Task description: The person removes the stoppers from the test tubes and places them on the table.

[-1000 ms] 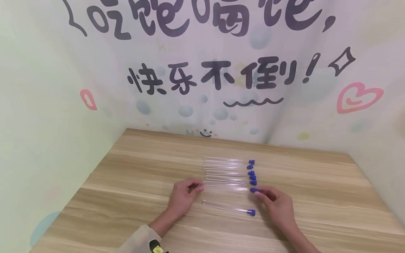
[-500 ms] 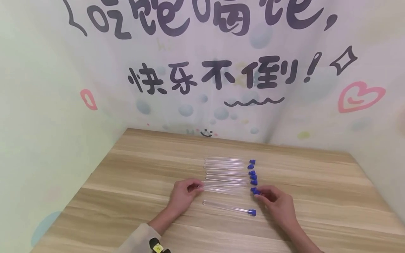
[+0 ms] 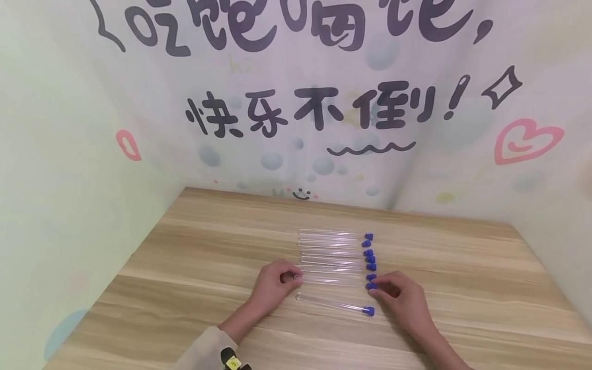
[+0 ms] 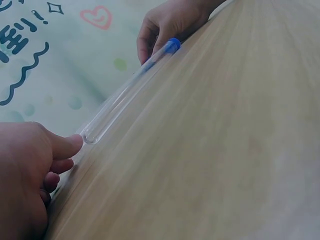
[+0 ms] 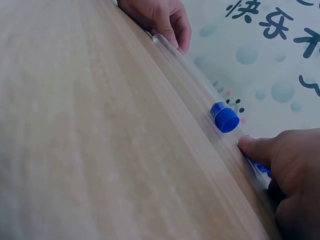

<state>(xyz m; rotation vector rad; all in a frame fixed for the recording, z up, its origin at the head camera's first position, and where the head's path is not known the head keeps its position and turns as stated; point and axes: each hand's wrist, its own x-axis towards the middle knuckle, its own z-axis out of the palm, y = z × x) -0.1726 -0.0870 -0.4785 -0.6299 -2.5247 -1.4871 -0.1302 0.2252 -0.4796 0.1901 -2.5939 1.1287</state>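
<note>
Several clear test tubes (image 3: 329, 245) lie side by side, open ends to the right. My left hand (image 3: 276, 283) pinches the rounded end of the nearest uncapped tube (image 3: 330, 280) in that row. At the tubes' right, my right hand (image 3: 407, 302) has thumb and forefinger on a small blue cap (image 3: 371, 286), partly hidden behind the thumb in the right wrist view. Other blue caps (image 3: 369, 252) line up beyond it, one per tube. Closer to me lies a tube (image 3: 330, 302) with a blue cap (image 5: 225, 118) on its end, slightly slanted, touched by neither hand.
Everything lies on a wood-grain table (image 3: 194, 246). Its far edge meets a printed cloth wall (image 3: 277, 154) with dark lettering, and a pale wall (image 3: 60, 205) rises on the left. A dark strap with a yellow label (image 3: 233, 363) is on my left wrist.
The blue cap at my right fingers has moved nearer to me, apart from the one behind it. My left hand has shifted slightly right and nearer with its tube.
</note>
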